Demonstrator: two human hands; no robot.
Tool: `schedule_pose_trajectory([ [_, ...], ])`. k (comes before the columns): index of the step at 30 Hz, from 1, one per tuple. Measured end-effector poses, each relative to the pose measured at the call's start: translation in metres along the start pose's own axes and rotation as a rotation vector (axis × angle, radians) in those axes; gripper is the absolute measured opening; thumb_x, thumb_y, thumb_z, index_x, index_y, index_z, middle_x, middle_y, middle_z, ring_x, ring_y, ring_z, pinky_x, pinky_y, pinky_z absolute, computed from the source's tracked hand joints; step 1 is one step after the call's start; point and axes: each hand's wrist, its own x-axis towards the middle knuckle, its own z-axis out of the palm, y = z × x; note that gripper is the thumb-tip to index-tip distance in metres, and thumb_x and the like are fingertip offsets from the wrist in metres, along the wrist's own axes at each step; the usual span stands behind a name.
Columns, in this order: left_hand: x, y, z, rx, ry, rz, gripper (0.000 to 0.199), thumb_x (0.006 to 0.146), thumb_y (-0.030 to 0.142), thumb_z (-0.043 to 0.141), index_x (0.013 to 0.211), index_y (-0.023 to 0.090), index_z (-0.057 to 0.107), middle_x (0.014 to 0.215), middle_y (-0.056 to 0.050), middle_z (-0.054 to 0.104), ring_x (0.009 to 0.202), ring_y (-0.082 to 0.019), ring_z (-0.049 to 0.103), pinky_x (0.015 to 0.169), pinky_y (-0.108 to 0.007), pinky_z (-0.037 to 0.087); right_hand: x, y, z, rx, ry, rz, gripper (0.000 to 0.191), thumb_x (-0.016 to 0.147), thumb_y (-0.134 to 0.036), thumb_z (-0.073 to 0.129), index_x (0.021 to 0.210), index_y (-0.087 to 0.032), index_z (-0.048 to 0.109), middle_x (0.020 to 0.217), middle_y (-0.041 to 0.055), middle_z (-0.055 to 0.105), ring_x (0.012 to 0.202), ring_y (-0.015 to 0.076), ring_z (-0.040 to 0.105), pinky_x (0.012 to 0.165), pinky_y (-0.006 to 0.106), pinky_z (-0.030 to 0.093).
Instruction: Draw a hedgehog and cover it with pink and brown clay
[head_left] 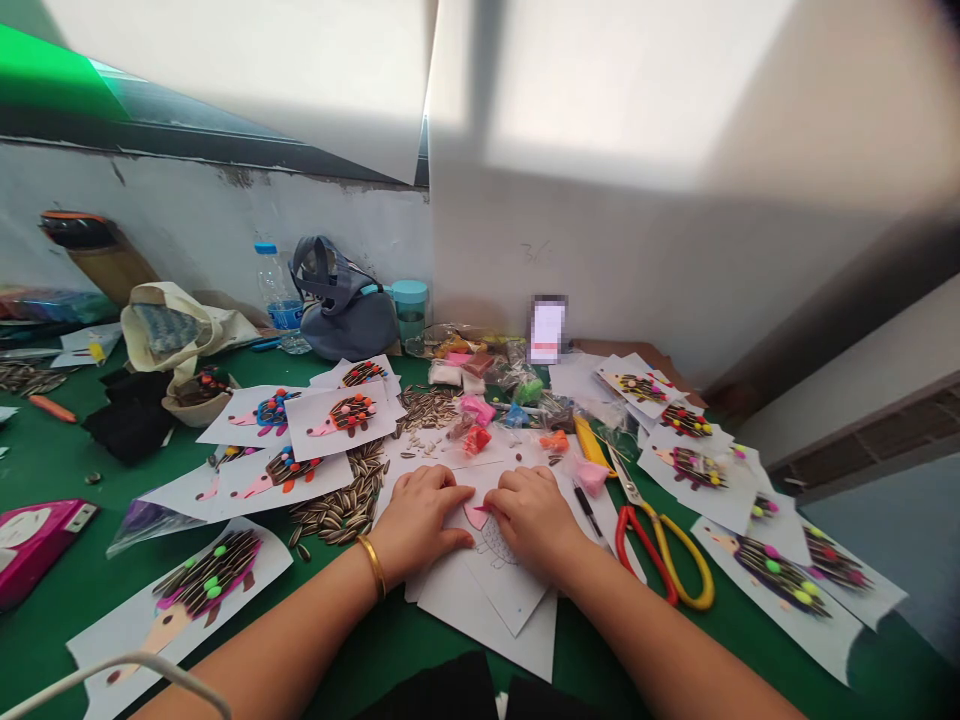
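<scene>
A white sheet [517, 597] with a drawn outline lies on other paper at the front middle. A flat pink piece [475, 514] rests on the drawing between my hands. My left hand [424, 520] is on the left of the pink piece, thumb and index finger apart, holding nothing that I can see. My right hand [529, 515] has its fingers bent together at the right side of the pink piece; what they hold, if anything, is hidden. Beside my left hand lies a pile of striped sunflower seeds [341, 505].
Scissors [660, 535] with red and yellow handles and a black pen [587, 510] lie to the right. Hedgehog pictures [341, 415] covered with seeds lie on both sides. Bags of coloured clay [476, 438], a phone [547, 330] and a blue-lidded cup [410, 312] stand behind.
</scene>
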Motion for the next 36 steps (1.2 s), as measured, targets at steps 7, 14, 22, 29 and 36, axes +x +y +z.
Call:
schedule_pose_trajectory([
  [7,0.0,0.0,0.0,-0.001,0.002,-0.001,0.059,0.069,0.046,0.081,0.124,0.033,0.062,0.114,-0.004,0.057,0.111,-0.028,0.052,0.098,-0.045,0.036,-0.001,0.002,-0.002,0.013,0.011,0.009,0.014,0.09,-0.019,0.059,0.088,-0.024,0.072,0.084,0.003,0.066,0.085,0.018,0.053,0.076,0.034,0.024],
  [14,-0.001,-0.001,0.0,-0.002,0.0,-0.003,0.058,0.071,0.047,0.08,0.124,0.034,0.062,0.115,-0.004,0.057,0.112,-0.028,0.051,0.099,-0.044,0.036,0.0,0.0,-0.001,0.044,0.023,0.025,0.014,0.089,-0.019,0.06,0.088,-0.024,0.073,0.082,0.003,0.066,0.085,0.0178,0.055,0.077,0.034,0.025],
  [22,-0.001,-0.001,0.0,-0.007,0.0,-0.004,0.057,0.07,0.047,0.08,0.123,0.034,0.063,0.115,-0.004,0.058,0.111,-0.028,0.051,0.099,-0.045,0.036,0.001,-0.005,0.003,0.071,0.008,0.03,0.016,0.088,-0.017,0.058,0.087,-0.023,0.073,0.082,0.0026,0.067,0.085,0.0177,0.057,0.077,0.034,0.027],
  [29,0.0,-0.001,0.001,-0.001,0.013,0.003,0.056,0.069,0.046,0.081,0.121,0.034,0.063,0.113,-0.004,0.058,0.109,-0.028,0.052,0.097,-0.043,0.037,0.004,-0.011,0.008,0.127,0.018,0.084,0.015,0.088,-0.017,0.057,0.094,-0.021,0.071,0.086,0.0041,0.069,0.085,0.0183,0.06,0.077,0.031,0.03],
  [36,0.0,0.0,0.001,0.002,0.011,0.004,0.057,0.069,0.046,0.082,0.121,0.032,0.064,0.113,-0.005,0.058,0.109,-0.028,0.052,0.098,-0.043,0.037,0.004,-0.013,0.009,0.178,-0.008,0.091,0.015,0.09,-0.018,0.056,0.091,-0.02,0.071,0.086,0.003,0.07,0.085,0.0172,0.061,0.077,0.03,0.032],
])
